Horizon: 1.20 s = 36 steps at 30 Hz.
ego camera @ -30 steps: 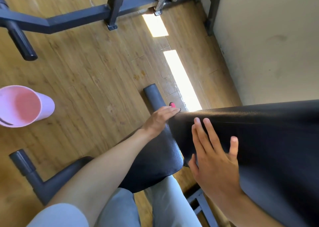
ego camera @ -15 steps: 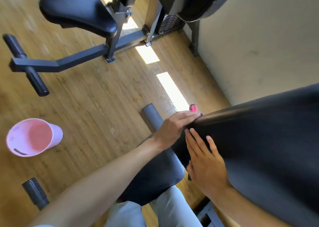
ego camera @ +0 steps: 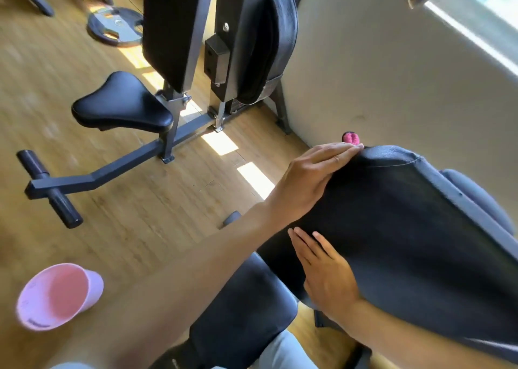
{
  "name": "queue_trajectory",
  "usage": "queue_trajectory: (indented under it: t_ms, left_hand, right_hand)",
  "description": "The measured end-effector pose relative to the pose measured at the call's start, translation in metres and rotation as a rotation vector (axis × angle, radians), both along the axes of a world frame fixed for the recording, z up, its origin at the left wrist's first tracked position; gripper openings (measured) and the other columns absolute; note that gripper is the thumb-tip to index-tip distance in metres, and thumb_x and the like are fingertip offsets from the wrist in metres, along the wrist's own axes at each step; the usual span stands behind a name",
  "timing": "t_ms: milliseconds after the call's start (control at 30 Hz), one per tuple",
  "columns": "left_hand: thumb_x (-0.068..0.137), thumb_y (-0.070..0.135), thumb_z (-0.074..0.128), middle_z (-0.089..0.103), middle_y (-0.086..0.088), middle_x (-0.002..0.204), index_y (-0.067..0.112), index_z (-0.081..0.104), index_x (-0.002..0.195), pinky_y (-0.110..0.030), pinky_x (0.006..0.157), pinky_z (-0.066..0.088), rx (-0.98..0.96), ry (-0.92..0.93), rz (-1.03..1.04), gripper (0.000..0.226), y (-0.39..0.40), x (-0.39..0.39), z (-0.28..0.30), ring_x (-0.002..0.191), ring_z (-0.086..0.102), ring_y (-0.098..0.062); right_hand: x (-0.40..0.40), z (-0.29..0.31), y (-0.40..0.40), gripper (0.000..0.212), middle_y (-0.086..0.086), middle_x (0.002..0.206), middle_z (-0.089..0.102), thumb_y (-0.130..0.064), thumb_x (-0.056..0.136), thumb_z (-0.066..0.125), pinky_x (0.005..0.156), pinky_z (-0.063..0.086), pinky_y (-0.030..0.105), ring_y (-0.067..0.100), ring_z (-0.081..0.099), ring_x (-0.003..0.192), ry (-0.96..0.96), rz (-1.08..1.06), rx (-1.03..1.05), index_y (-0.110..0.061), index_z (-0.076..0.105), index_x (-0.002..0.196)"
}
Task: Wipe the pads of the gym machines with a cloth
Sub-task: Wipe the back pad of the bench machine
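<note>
Left hand: the left hand (ego camera: 305, 183) lies flat over the top edge of the back pad (ego camera: 406, 228), its fingers (ego camera: 340, 152) straight and together, pressing down rather than curled.
Cloth: only a pink scrap of the cloth (ego camera: 350, 138) shows, just past the tips of the left fingers at the pad's upper corner; the rest is hidden beneath the hand, so how it is held I cannot tell.
Right hand: the right hand (ego camera: 325, 270) rests flat on the pad's near face, well below the left fingers, its own fingers straight and slightly spread, holding nothing.
Just changed: half a second ago the left fingers and the cloth were at the pad's lower edge, close to the right hand; now they have travelled up to the top corner, and the two hands sit well apart.
Meaning for the task: one long stroke along this edge seems finished; the broad dark face below the left fingers probably remains to be wiped.
Versus a second ago: the right hand was higher, with its thumb out; it now sits lower as a steadying brace.
Also in view: a second machine's seat pad (ego camera: 120, 102) and a pink cup (ego camera: 56, 295) on the floor, both far left of the fingers.
</note>
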<state>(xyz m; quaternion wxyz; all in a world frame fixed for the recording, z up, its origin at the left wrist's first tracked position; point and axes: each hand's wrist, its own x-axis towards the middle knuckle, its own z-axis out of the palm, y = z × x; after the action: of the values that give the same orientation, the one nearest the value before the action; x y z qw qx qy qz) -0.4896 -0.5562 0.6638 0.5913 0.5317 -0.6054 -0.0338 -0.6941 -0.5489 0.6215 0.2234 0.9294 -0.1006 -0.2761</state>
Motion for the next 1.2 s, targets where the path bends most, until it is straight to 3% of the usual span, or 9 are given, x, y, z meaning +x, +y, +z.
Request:
queue_trajectory:
  t_ms: [200,300,600,700,800,867,1000,1200]
  left_hand:
    - [0.102,-0.001,0.053,0.063,-0.019,0.138,-0.004,0.062,0.137,-0.049,0.110,0.049,-0.075,-0.132,0.009,0.035,-0.001,0.002,0.053,0.135,0.055,-0.035]
    - [0.100,-0.005,0.058,0.063,-0.016,0.139,0.000,0.062,0.138,-0.047,0.112,0.048,-0.085,-0.270,0.008,0.039,0.002,-0.002,0.072,0.136,0.054,-0.033]
    - [0.095,-0.002,0.066,0.064,-0.005,0.139,0.011,0.068,0.134,-0.051,0.105,0.052,0.073,-0.531,-0.008,0.041,0.007,-0.014,0.107,0.138,0.050,-0.028]
    - [0.094,-0.003,0.068,0.063,-0.002,0.139,0.014,0.067,0.134,-0.052,0.101,0.055,0.118,-0.593,-0.018,0.043,0.009,-0.034,0.119,0.139,0.050,-0.026]
    - [0.092,-0.007,0.067,0.064,-0.002,0.139,0.014,0.066,0.136,-0.049,0.101,0.055,0.146,-0.638,-0.010,0.049,0.011,-0.053,0.130,0.136,0.052,-0.026]
    - [0.090,-0.008,0.069,0.064,-0.003,0.139,0.014,0.065,0.137,-0.047,0.101,0.056,0.155,-0.674,-0.026,0.053,0.012,-0.069,0.136,0.135,0.054,-0.025]
    - [0.088,-0.001,0.075,0.064,-0.005,0.140,0.014,0.064,0.139,-0.044,0.104,0.054,0.169,-0.724,-0.098,0.054,0.012,-0.104,0.146,0.136,0.054,-0.026]
    - [0.096,0.002,0.067,0.057,0.002,0.148,0.022,0.053,0.148,-0.034,0.100,0.056,0.214,-0.624,-0.175,0.057,0.007,-0.137,0.157,0.127,0.061,-0.019]
  right_hand:
    - [-0.001,0.026,0.001,0.077,0.018,0.162,-0.035,-0.043,0.108,0.025,0.104,-0.039,0.051,0.031,-0.044,0.141,-0.034,0.034,-0.080,0.001,-0.019,0.155]
    - [-0.003,0.040,0.002,0.077,0.016,0.161,-0.036,-0.044,0.108,0.026,0.100,-0.046,0.050,0.031,-0.047,0.138,-0.046,0.018,-0.114,-0.001,-0.017,0.156]
    - [-0.037,0.076,0.000,0.076,0.012,0.162,-0.036,-0.039,0.107,0.030,0.104,-0.044,0.051,0.028,-0.044,0.142,-0.188,-0.041,-0.162,-0.004,-0.011,0.160]
    - [-0.053,0.085,0.001,0.079,0.008,0.169,-0.019,-0.038,0.101,0.043,0.113,-0.036,0.051,0.025,-0.027,0.152,-0.300,-0.078,-0.151,-0.007,0.004,0.162]
    - [-0.062,0.100,0.004,0.082,0.004,0.170,0.017,-0.038,0.088,0.067,0.125,-0.018,0.050,0.023,0.008,0.159,-0.423,-0.164,-0.085,-0.010,0.036,0.158]
    - [-0.069,0.109,0.007,0.083,0.004,0.167,0.028,-0.039,0.082,0.073,0.127,-0.010,0.048,0.024,0.020,0.157,-0.518,-0.189,-0.067,-0.012,0.043,0.155]
    - [-0.087,0.129,0.012,0.078,0.005,0.159,0.045,-0.041,0.078,0.077,0.127,0.002,0.052,0.026,0.033,0.152,-0.701,-0.227,-0.095,-0.015,0.055,0.147]
    - [-0.112,0.133,0.021,0.067,0.004,0.158,0.045,-0.042,0.086,0.067,0.125,0.008,0.058,0.025,0.031,0.152,-0.787,-0.329,-0.121,-0.018,0.055,0.148]
